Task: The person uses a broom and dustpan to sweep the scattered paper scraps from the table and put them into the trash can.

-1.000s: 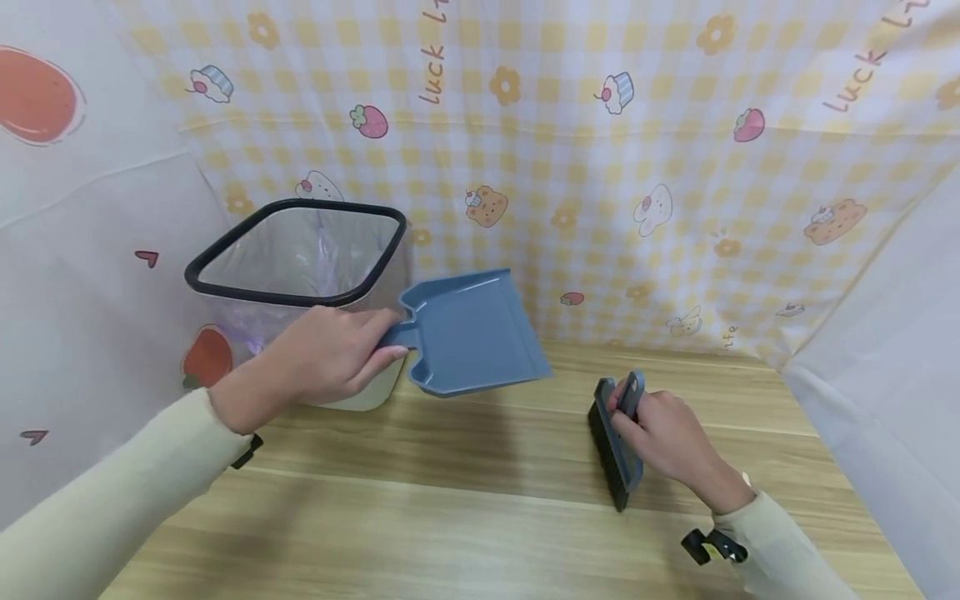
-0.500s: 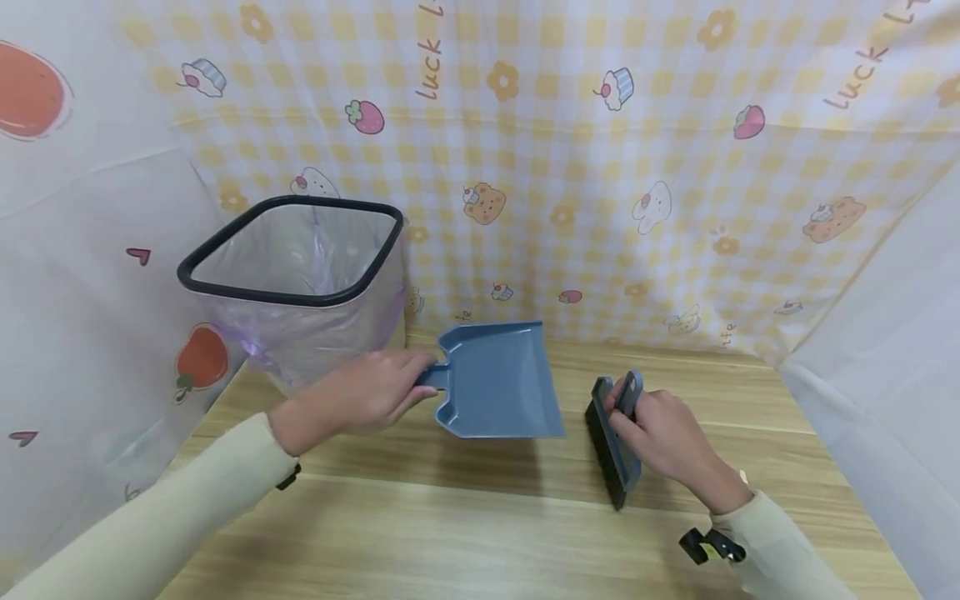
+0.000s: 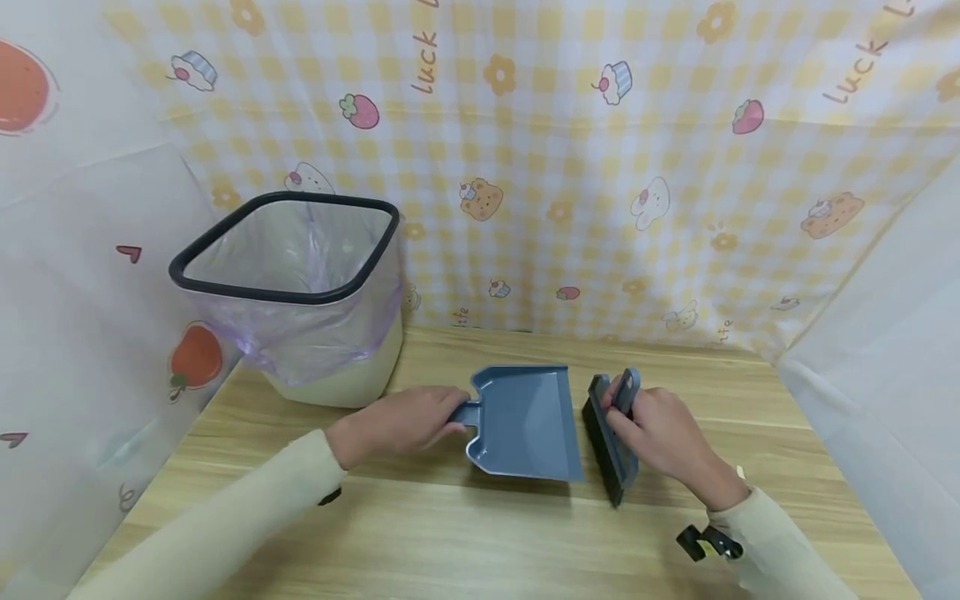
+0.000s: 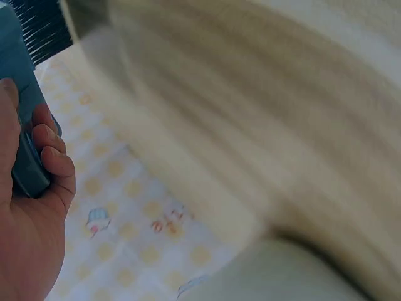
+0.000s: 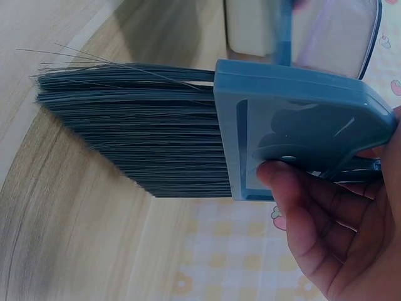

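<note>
Curtained-off tabletop nook, home or studio unclear: wood-grain table [image 3: 480,542] at six o'clock; yellow-checked cartoon cloth [image 3: 555,142] at twelve; white sheets [image 3: 75,333] at nine, three.

Blue dustpan [image 3: 525,423], dark-bristled brush [image 3: 611,450] just beside

A pale bin [image 3: 378,367] with a black rim [image 3: 255,292] stood beyond the left hand [image 3: 412,417] and to its left, a translucent purplish liner [image 3: 300,329] draped over the outside. Beneath that hand spread a wood-grain table [image 3: 465,550]; beyond it hung a yellow-checked cloth [image 3: 555,158]. Right of the right hand [image 3: 663,433] was a white sheet [image 3: 885,325].
</note>
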The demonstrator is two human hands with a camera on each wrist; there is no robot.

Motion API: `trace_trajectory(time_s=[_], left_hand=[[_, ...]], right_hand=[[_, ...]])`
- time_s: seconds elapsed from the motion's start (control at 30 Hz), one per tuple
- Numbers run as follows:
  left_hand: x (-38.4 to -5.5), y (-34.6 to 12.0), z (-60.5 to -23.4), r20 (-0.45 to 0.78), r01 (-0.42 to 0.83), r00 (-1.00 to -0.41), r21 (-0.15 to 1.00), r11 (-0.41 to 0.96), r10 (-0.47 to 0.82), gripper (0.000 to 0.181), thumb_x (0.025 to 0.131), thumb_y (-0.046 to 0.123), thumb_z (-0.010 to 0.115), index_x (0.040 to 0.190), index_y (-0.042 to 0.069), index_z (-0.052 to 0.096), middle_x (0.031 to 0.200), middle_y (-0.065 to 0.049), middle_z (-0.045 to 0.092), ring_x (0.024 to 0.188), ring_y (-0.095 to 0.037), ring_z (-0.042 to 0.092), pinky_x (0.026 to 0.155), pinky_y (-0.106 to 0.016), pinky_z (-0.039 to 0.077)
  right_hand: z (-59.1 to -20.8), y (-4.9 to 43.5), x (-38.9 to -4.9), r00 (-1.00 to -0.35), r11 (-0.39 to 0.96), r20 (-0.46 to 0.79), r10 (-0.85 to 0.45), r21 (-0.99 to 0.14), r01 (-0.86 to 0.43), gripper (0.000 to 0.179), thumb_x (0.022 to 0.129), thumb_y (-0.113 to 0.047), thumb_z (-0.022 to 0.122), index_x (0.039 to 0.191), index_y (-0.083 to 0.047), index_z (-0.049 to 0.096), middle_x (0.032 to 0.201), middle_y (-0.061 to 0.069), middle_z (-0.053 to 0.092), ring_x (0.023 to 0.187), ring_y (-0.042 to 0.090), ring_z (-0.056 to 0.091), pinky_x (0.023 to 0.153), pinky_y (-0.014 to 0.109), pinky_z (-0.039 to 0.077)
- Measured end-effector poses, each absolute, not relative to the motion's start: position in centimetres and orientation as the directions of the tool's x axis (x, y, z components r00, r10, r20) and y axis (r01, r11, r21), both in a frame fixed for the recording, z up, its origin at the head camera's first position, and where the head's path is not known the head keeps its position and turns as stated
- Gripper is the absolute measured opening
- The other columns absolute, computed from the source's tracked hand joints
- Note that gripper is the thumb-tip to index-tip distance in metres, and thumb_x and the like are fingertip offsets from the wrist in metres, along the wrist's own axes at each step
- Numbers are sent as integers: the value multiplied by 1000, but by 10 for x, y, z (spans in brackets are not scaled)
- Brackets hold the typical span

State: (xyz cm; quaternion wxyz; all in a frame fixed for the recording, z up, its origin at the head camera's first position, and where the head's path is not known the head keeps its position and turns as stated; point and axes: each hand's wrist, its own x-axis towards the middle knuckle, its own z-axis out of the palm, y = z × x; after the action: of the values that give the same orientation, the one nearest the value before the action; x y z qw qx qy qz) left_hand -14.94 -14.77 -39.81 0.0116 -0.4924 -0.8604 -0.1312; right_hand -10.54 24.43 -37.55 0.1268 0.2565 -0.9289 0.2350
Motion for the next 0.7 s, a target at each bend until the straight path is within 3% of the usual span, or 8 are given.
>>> trace_trajectory(time_s=[0.2, 0.37, 0.53, 0.7], left_hand=[[-151, -138, -416, 61, 813, -551, 268, 518, 833, 39, 116, 27, 60, 141, -2, 59, 129, -13, 72, 117, -24, 71, 103, -40, 58], [-151, -136, -425, 69, 823, -527, 289, 488, 847, 44, 117, 28, 59, 146, -5, 56, 137, -18, 70, 125, -30, 70, 108, -44, 56], [-156, -134, -437, 68, 826, -507, 322, 462, 859, 45, 118, 33, 55, 144, -3, 55, 127, -13, 71, 114, -24, 71, 101, -42, 59], [-156, -126, -437, 4, 796, -535, 336, 503, 845, 36, 117, 31, 58, 139, 1, 58, 123, -8, 71, 111, -18, 70, 99, -38, 59]], right_hand=[[-375, 245, -106, -840, 767, 355, -410, -364, -529, 9, 100, -6, 63, 99, -11, 71, 72, -12, 63, 57, -1, 50, 57, 29, 49], [-374, 244, -106, -846, 769, 341, -410, -369, -522, 9, 100, -6, 64, 101, -9, 72, 73, -11, 65, 58, -1, 51, 57, 28, 49], [-371, 243, -105, -848, 769, 331, -414, -371, -520, 10, 101, -8, 64, 105, -7, 74, 72, -12, 65, 57, -2, 48, 56, 28, 47], [-370, 243, -103, -853, 771, 327, -407, -379, -512, 10, 102, -7, 65, 105, -8, 75, 74, -11, 67, 55, -2, 45, 55, 28, 45]])
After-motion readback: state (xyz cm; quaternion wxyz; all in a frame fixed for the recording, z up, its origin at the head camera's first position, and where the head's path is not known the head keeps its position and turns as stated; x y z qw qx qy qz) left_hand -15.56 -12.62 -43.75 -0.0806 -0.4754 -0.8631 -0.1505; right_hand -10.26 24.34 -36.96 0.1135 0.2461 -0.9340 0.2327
